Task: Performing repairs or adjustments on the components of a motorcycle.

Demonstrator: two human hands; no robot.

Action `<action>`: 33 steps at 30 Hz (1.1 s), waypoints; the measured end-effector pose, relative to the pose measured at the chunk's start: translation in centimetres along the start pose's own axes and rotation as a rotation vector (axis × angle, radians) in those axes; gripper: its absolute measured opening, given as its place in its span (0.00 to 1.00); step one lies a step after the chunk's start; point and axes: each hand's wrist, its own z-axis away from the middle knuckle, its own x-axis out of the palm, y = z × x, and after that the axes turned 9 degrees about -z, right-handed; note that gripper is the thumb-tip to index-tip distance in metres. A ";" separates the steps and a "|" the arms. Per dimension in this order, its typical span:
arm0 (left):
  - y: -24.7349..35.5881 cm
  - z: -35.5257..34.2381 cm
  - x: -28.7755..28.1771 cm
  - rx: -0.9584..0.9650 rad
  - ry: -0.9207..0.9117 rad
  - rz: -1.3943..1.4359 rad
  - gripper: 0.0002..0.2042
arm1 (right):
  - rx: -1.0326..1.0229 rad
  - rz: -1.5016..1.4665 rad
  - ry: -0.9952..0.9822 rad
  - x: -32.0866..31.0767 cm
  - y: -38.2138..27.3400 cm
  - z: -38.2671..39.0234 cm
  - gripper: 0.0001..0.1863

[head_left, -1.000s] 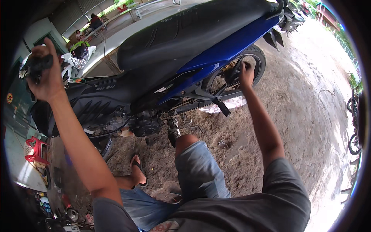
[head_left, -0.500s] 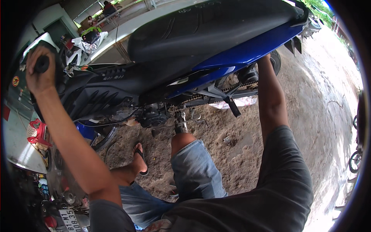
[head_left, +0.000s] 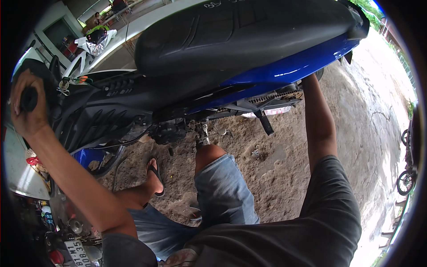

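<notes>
A motorcycle with a long black seat [head_left: 249, 33] and a blue side panel [head_left: 275, 71] stands across the view in front of me. At the far left, my left hand [head_left: 29, 104] is wrapped round the black rubber handlebar grip [head_left: 29, 99]. My right arm [head_left: 319, 115] reaches up to the rear of the motorcycle. There my right hand passes under the blue tail panel, and its fingers are hidden. Below the panel show the drive chain [head_left: 275, 96] and a black footpeg [head_left: 266, 124]. My right knee [head_left: 210, 156] is close to the engine [head_left: 167, 133].
My left foot in a black flip-flop [head_left: 155, 178] rests on rough dirt ground [head_left: 275, 178]. Motorcycle parts and a number plate [head_left: 78, 253] lie at lower left. Another motorcycle [head_left: 407, 175] stands at the far right. A white and green fairing [head_left: 95, 41] and a person [head_left: 98, 18] are behind.
The handlebar grip and my left hand now appear farther left and lower. The seat looks nearer, and less of the rear wheel shows. My right arm still reaches under the tail.
</notes>
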 end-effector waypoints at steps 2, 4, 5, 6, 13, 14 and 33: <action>-0.8 0.0 -0.4 -0.049 -0.062 0.075 0.22 | 0.000 -0.001 0.018 -0.6 -1.9 -1.5 0.24; -0.4 -0.3 -0.8 -0.101 -0.053 0.030 0.24 | 0.009 0.001 0.022 0.4 -2.8 -1.4 0.24; -0.3 -0.6 -1.0 -0.105 -0.048 0.029 0.24 | 0.012 0.002 0.028 0.7 -2.9 -1.2 0.24; 0.4 -0.4 -0.6 -0.080 -0.027 -0.029 0.25 | 0.040 0.004 0.010 2.8 0.6 0.3 0.24; -1.7 0.2 0.3 -0.069 -0.104 0.087 0.24 | 0.062 0.023 -0.006 0.0 1.4 2.5 0.24; -2.1 0.3 0.2 -0.061 -0.136 0.118 0.21 | 0.075 0.026 -0.007 1.1 0.9 2.4 0.24; -8.0 6.2 0.3 0.158 -0.540 0.498 0.47 | 0.135 0.041 -0.309 -7.3 -9.0 -8.6 0.25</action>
